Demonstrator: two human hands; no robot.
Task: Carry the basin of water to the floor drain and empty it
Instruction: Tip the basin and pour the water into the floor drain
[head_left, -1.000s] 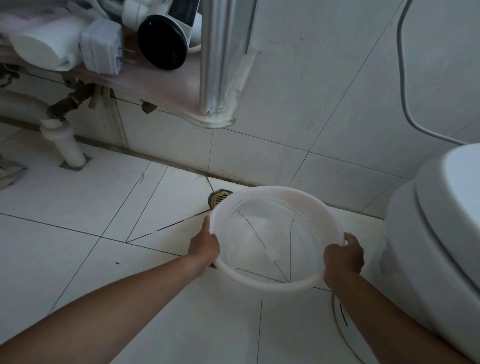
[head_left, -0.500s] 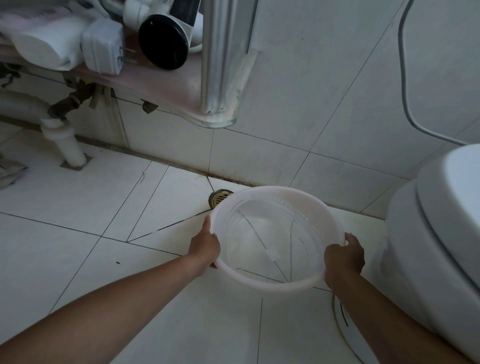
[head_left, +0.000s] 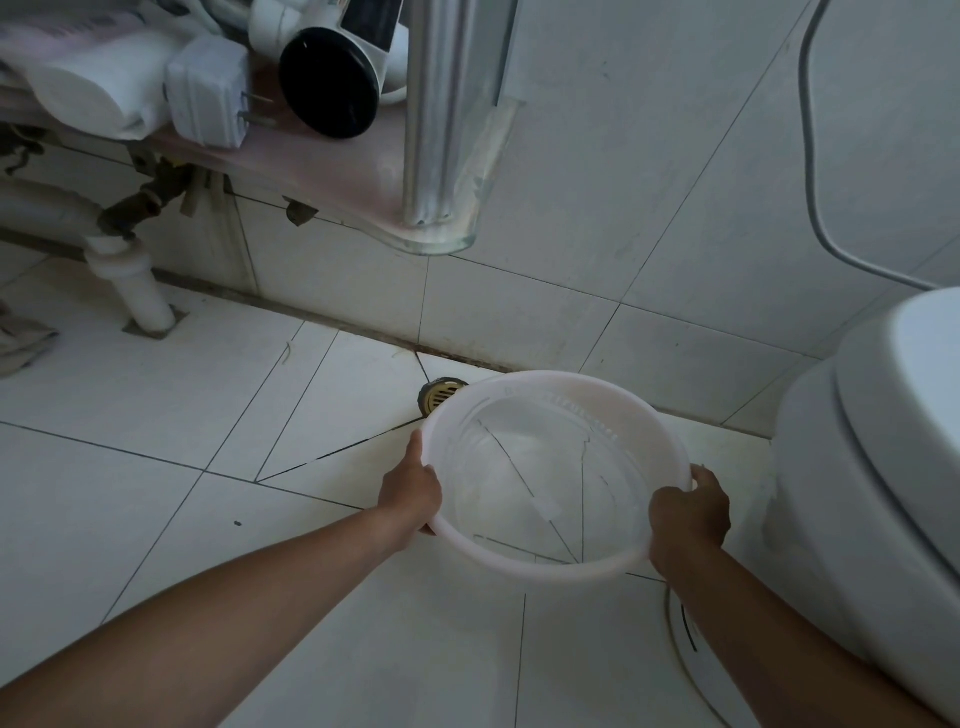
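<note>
A translucent white plastic basin with clear water in it is held low over the white tiled floor; floor tile lines show through its bottom. My left hand grips its left rim, and my right hand grips its right rim. A round brass floor drain sits in the floor by the wall, just beyond the basin's far left rim, partly hidden by it.
A white toilet stands close on the right. A glass shelf with a hair dryer, a plug adapter and a roll hangs above left. A chrome post rises from it. A white drain pipe stands far left. A cable lies under my right arm.
Almost nothing has changed; both hands keep hold of the basin in the same spot beside the drain.
</note>
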